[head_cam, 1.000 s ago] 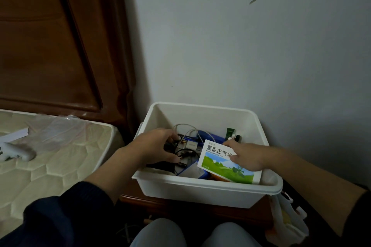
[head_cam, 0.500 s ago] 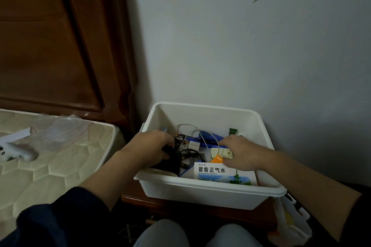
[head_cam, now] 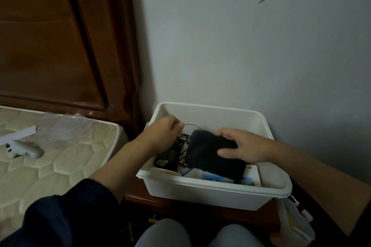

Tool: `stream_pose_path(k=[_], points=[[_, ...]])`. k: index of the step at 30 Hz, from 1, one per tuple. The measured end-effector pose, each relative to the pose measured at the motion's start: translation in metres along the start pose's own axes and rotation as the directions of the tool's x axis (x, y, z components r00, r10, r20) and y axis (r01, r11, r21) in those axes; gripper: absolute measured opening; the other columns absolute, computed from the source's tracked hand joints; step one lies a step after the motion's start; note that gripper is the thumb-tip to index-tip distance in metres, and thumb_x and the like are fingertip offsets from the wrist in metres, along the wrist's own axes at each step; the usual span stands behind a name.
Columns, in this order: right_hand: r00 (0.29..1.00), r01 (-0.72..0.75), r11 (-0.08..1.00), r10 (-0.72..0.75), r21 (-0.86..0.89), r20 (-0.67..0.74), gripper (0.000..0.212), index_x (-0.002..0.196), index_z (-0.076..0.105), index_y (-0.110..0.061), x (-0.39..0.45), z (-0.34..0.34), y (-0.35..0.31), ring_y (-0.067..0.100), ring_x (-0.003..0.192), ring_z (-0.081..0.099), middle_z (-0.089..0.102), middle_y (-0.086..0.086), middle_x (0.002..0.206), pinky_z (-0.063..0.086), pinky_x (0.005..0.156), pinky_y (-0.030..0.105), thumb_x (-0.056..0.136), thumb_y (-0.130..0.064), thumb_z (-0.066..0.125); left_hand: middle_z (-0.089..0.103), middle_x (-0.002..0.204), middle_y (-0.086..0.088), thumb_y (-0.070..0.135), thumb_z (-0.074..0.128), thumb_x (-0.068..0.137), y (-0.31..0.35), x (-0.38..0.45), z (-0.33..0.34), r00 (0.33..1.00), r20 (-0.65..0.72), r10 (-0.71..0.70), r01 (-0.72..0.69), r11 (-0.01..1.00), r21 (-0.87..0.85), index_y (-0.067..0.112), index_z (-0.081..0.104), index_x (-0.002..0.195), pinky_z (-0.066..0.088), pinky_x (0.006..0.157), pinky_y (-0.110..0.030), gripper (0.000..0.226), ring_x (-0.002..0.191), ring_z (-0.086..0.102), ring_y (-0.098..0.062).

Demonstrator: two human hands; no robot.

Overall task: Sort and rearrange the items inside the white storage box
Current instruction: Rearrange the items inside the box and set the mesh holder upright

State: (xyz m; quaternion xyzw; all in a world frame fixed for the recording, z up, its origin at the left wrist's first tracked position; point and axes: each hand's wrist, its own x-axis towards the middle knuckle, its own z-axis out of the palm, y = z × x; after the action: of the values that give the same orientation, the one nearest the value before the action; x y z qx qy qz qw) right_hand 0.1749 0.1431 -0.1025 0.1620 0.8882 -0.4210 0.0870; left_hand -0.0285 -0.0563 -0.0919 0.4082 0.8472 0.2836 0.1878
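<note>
White plastic forms the storage box (head_cam: 212, 194), which sits on a dark wooden nightstand (head_cam: 180, 204) in the corner, between the bed and the grey wall (head_cam: 241, 36). We see both of the person's hands inside it. The left hand (head_cam: 162, 134) is curled near the back left corner and pinches a thin pale cable (head_cam: 192, 125) that arcs across toward the right. The right hand (head_cam: 247, 146) grips a dark soft pouch (head_cam: 210, 156), thumb on its near side and fingers curled over its far edge; the pouch lies tilted across the middle of the box, on top of the other things.

Under and beside the pouch we can make out a flat black device (head_cam: 167, 156) by the left wall, some thin wires with small plugs (head_cam: 183, 163) next to it, and a printed carton (head_cam: 224, 178) with blue and green on it at the front, partly covered by the pouch. What lies deeper is hidden from us.

To the left, a bare quilted mattress (head_cam: 50, 166) carries a white game controller (head_cam: 22, 148), a strip of white paper (head_cam: 18, 134) and a crumpled clear plastic bag (head_cam: 64, 126). A brown wooden headboard (head_cam: 50, 36) rises behind it. A white plastic bag (head_cam: 295, 224) hangs just right of the nightstand, below the box.
</note>
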Motion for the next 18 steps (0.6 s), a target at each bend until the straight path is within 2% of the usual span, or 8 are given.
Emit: stream_pose_path(k=[2,4,7,10,12,14,16,18], points=[[0.993,-0.069,0.978,0.087,-0.196,0.084,0.022,0.118,0.059,-0.047,-0.008,-0.002,0.011,0.013,0.111,0.066,0.068,-0.011,0.119,0.055,0.098,0.037,0.098,-0.043,0.067,0.069,0.107,-0.004,0.039,0.054,0.106,-0.013,0.006,0.013,0.997,0.022,-0.077,0.075,0.993,0.092,0.020,0.064,0.115,0.050,0.101,-0.042,0.023,0.111,0.063,-0.029],[0.975,-0.130,0.919,0.187,-0.373,0.122,0.024,0.125,0.057,-0.045,-0.010,0.001,0.019,0.015,0.114,0.062,0.064,-0.008,0.125,0.051,0.103,0.039,0.101,-0.045,0.061,0.068,0.119,-0.013,0.032,0.061,0.102,-0.022,0.009,0.028,0.983,0.071,-0.171,0.152,0.963,0.221,0.009,0.062,0.123,0.053,0.095,-0.039,0.031,0.110,0.064,-0.031],[0.959,-0.186,0.851,0.265,-0.491,0.097,0.035,0.138,0.056,-0.034,-0.009,0.008,0.026,0.020,0.120,0.058,0.061,0.000,0.133,0.047,0.105,0.039,0.104,-0.043,0.056,0.067,0.121,-0.014,0.024,0.065,0.095,-0.025,0.011,0.048,0.953,0.070,-0.295,0.258,0.910,0.323,0.005,0.060,0.124,0.052,0.080,-0.032,0.035,0.108,0.067,-0.030],[0.971,-0.172,0.795,0.237,-0.581,0.037,0.045,0.143,0.056,-0.037,-0.007,0.006,0.027,0.021,0.125,0.050,0.057,-0.001,0.133,0.045,0.108,0.042,0.099,-0.040,0.065,0.071,0.117,-0.012,0.019,0.064,0.093,-0.024,0.018,0.062,0.933,0.035,-0.358,0.327,0.884,0.335,0.004,0.065,0.123,0.057,0.087,-0.034,0.033,0.109,0.069,-0.028],[0.967,-0.182,0.803,0.249,-0.567,0.043,0.054,0.146,0.053,-0.040,-0.007,0.003,0.028,0.019,0.128,0.049,0.053,-0.003,0.137,0.045,0.111,0.042,0.095,-0.038,0.071,0.069,0.122,-0.012,0.021,0.065,0.093,-0.022,0.023,0.069,0.918,0.021,-0.395,0.364,0.864,0.347,0.004,0.063,0.129,0.058,0.095,-0.038,0.040,0.114,0.068,-0.030],[0.965,-0.194,0.845,0.257,-0.499,0.060,0.055,0.145,0.055,-0.036,-0.006,0.001,0.030,0.016,0.128,0.054,0.055,-0.003,0.140,0.047,0.111,0.040,0.094,-0.046,0.071,0.067,0.129,-0.012,0.027,0.067,0.093,-0.019,0.029,0.074,0.900,0.008,-0.437,0.401,0.833,0.382,0.004,0.057,0.136,0.056,0.099,-0.040,0.050,0.120,0.065,-0.030],[0.975,-0.186,0.853,0.221,-0.488,0.015,0.053,0.142,0.058,-0.034,-0.004,0.002,0.034,0.014,0.124,0.055,0.056,-0.004,0.136,0.047,0.109,0.037,0.095,-0.059,0.064,0.063,0.136,-0.013,0.034,0.069,0.094,-0.017,0.035,0.079,0.874,-0.012,-0.486,0.445,0.789,0.425,0.001,0.048,0.141,0.052,0.102,-0.040,0.061,0.126,0.062,-0.030],[0.983,-0.181,0.851,0.176,-0.493,-0.056,0.050,0.139,0.059,-0.035,-0.003,0.004,0.037,0.014,0.122,0.054,0.056,-0.004,0.133,0.047,0.107,0.038,0.097,-0.061,0.059,0.058,0.143,-0.015,0.037,0.070,0.094,-0.015,0.039,0.083,0.850,-0.038,-0.525,0.483,0.750,0.452,-0.001,0.040,0.144,0.050,0.105,-0.040,0.070,0.133,0.058,-0.031]])
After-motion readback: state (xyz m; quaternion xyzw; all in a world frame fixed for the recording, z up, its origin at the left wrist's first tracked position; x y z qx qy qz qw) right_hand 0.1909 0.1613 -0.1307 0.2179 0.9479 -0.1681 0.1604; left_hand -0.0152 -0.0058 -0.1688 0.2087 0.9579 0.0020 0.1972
